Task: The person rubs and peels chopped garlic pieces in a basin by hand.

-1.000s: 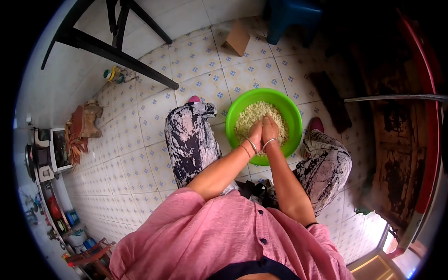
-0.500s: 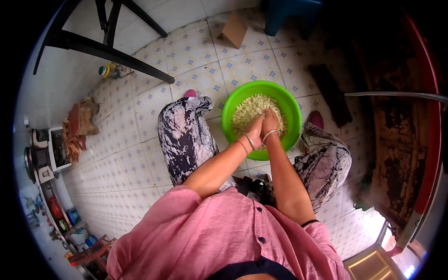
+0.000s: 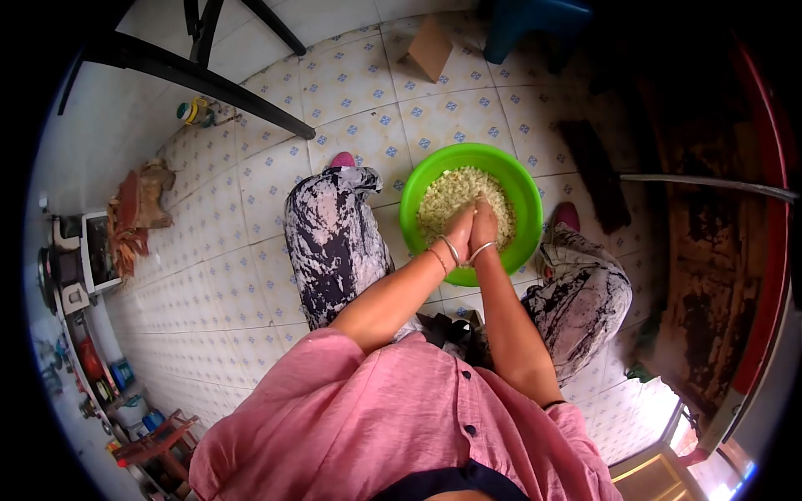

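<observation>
A bright green plastic basin (image 3: 413, 225) stands on the floor between my knees. Small pale chopped pieces (image 3: 443, 194) cover its bottom; their kind is unclear. Over these pieces my left hand (image 3: 459, 230) and my right hand (image 3: 484, 224) are pressed together, palm to palm, fingers pointing away from me and closed. Anything held between the palms is hidden. Each wrist wears a light bangle, and both hands sit inside the basin's rim, low at the pieces.
A dark board (image 3: 595, 175) lies on the tiles to the right, beside a long thin rod (image 3: 710, 183). Black metal legs (image 3: 225, 90) stand at the upper left. Farther off are a cardboard piece (image 3: 430, 48) and a blue stool (image 3: 530, 25).
My hands have come more upright and closer together, palms now pressed edge to edge over the pieces. The view has shifted slightly; the basin stays in place.
</observation>
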`<state>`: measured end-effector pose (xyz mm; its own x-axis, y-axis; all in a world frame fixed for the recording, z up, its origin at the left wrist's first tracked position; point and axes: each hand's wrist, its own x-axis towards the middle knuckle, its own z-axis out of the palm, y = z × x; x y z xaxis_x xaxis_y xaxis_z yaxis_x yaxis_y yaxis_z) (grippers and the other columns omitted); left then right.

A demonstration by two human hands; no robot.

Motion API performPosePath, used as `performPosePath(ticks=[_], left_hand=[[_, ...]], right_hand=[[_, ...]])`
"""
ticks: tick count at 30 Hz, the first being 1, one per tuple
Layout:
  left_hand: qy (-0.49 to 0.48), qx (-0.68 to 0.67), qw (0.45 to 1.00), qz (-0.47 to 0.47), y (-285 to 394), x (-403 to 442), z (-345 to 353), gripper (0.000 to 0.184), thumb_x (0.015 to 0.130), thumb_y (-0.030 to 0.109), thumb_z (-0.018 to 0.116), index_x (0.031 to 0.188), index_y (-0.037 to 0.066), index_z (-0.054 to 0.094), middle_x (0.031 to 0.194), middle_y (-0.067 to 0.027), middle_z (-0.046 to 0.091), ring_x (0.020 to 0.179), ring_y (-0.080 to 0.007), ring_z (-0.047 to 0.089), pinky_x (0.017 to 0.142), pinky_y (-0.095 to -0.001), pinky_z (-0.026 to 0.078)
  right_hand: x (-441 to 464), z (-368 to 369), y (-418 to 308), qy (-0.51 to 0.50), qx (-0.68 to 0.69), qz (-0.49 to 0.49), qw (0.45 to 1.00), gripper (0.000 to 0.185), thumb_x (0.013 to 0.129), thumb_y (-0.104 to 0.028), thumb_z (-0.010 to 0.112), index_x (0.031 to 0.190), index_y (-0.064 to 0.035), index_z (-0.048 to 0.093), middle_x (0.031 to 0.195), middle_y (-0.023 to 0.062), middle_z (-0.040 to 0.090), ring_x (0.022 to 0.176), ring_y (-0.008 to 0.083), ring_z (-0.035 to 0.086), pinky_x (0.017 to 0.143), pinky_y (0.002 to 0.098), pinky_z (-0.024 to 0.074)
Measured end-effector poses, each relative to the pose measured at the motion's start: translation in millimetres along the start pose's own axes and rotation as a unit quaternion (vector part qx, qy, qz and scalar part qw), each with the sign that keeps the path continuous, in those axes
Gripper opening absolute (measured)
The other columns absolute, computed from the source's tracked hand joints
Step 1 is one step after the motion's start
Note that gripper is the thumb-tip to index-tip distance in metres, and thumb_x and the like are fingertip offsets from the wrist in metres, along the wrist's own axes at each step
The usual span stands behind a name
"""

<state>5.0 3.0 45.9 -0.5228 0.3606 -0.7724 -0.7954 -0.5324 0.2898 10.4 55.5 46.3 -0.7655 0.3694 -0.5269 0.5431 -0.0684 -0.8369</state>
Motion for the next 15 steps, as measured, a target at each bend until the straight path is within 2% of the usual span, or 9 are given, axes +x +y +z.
performPosePath(ticks=[3, 4, 5, 7, 8, 9, 11, 12, 15], left_hand=[[0.014, 0.026, 1.000, -0.010, 1.2, -13.8, 7.8, 0.031, 0.088, 0.039, 0.044, 0.101, 0.012, 0.051, 0.092, -0.0034, 0.056, 0.080, -0.0163, 0.053, 0.071, -0.0335, 0.046], [0.017, 0.025, 0.999, -0.023, 5.9, -19.8, 12.6, 0.034, 0.088, 0.041, 0.043, 0.104, 0.013, 0.051, 0.095, -0.0041, 0.057, 0.081, -0.0170, 0.053, 0.073, -0.0344, 0.046], [0.017, 0.025, 0.999, -0.023, 5.6, -15.0, 9.2, 0.034, 0.088, 0.041, 0.043, 0.104, 0.013, 0.051, 0.095, -0.0041, 0.057, 0.081, -0.0170, 0.053, 0.073, -0.0344, 0.046], [0.003, -0.011, 1.000, -0.005, 3.2, 0.3, 0.0, 0.034, 0.088, 0.042, 0.042, 0.102, 0.013, 0.051, 0.093, -0.0054, 0.056, 0.081, -0.0175, 0.053, 0.075, -0.0345, 0.045], [-0.004, -0.035, 0.999, -0.028, 5.5, 3.9, -6.4, 0.032, 0.087, 0.044, 0.043, 0.094, 0.013, 0.051, 0.085, -0.0044, 0.055, 0.078, -0.0160, 0.051, 0.072, -0.0329, 0.045], [-0.004, -0.037, 0.999, -0.029, 10.7, 6.4, -12.6, 0.032, 0.087, 0.044, 0.043, 0.094, 0.013, 0.051, 0.085, -0.0044, 0.055, 0.078, -0.0160, 0.051, 0.072, -0.0329, 0.045], [-0.096, -0.053, 0.994, -0.007, 20.2, 12.1, -21.8, 0.031, 0.087, 0.045, 0.044, 0.085, 0.014, 0.049, 0.077, -0.0022, 0.051, 0.073, -0.0140, 0.049, 0.068, -0.0310, 0.044], [-0.063, -0.037, 0.997, -0.003, 22.0, 10.3, -17.9, 0.030, 0.087, 0.044, 0.045, 0.081, 0.015, 0.048, 0.073, -0.0005, 0.048, 0.070, -0.0126, 0.047, 0.064, -0.0296, 0.042], [-0.068, -0.024, 0.997, -0.004, 11.2, 5.5, -3.9, 0.028, 0.088, 0.043, 0.045, 0.081, 0.016, 0.048, 0.074, -0.0003, 0.048, 0.070, -0.0128, 0.047, 0.064, -0.0288, 0.042]], right_hand=[[9.5, -2.8, -10.5, 0.016, 0.172, 0.130, 0.976, 0.047, 0.088, -0.040, 0.036, 0.106, -0.0009, 0.057, 0.094, 0.0180, 0.059, 0.089, 0.0227, 0.054, 0.083, 0.0304, 0.0396], [9.9, -1.6, -8.7, 0.004, 0.162, 0.112, 0.980, 0.048, 0.089, -0.039, 0.035, 0.106, 0.0000, 0.056, 0.092, 0.0142, 0.057, 0.085, 0.0201, 0.052, 0.081, 0.0288, 0.0399], [7.1, 0.4, -6.8, 0.004, 0.162, 0.112, 0.980, 0.048, 0.089, -0.039, 0.035, 0.106, 0.0000, 0.056, 0.092, 0.0142, 0.057, 0.085, 0.0201, 0.052, 0.081, 0.0288, 0.0399], [-9.0, 4.5, -10.1, 0.005, 0.099, 0.012, 0.995, 0.049, 0.089, -0.038, 0.034, 0.109, 0.0021, 0.053, 0.098, 0.0142, 0.056, 0.088, 0.0204, 0.052, 0.082, 0.0296, 0.0395], [-7.7, 4.7, -0.7, -0.017, 0.089, 0.015, 0.996, 0.049, 0.090, -0.036, 0.035, 0.118, 0.0020, 0.047, 0.113, 0.0149, 0.050, 0.103, 0.0214, 0.046, 0.090, 0.0289, 0.0345], [-6.5, 5.0, 9.3, -0.038, 0.079, 0.018, 0.996, 0.052, 0.090, -0.035, 0.036, 0.126, 0.0019, 0.040, 0.128, 0.0156, 0.043, 0.117, 0.0223, 0.041, 0.098, 0.0283, 0.0295], [-30.1, 12.1, -15.1, -0.029, 0.031, 0.008, 0.999, 0.052, 0.090, -0.035, 0.036, 0.125, 0.0027, 0.042, 0.128, 0.0167, 0.043, 0.117, 0.0218, 0.041, 0.098, 0.0273, 0.0292], [-26.9, 12.2, -9.4, -0.030, 0.031, 0.008, 0.999, 0.052, 0.090, -0.035, 0.036, 0.125, 0.0027, 0.042, 0.128, 0.0167, 0.043, 0.117, 0.0218, 0.041, 0.098, 0.0273, 0.0292], [-10.7, 5.8, 3.1, -0.015, 0.059, -0.029, 0.998, 0.053, 0.089, -0.037, 0.038, 0.124, 0.0022, 0.043, 0.122, 0.0164, 0.048, 0.110, 0.0209, 0.045, 0.095, 0.0279, 0.0326]])
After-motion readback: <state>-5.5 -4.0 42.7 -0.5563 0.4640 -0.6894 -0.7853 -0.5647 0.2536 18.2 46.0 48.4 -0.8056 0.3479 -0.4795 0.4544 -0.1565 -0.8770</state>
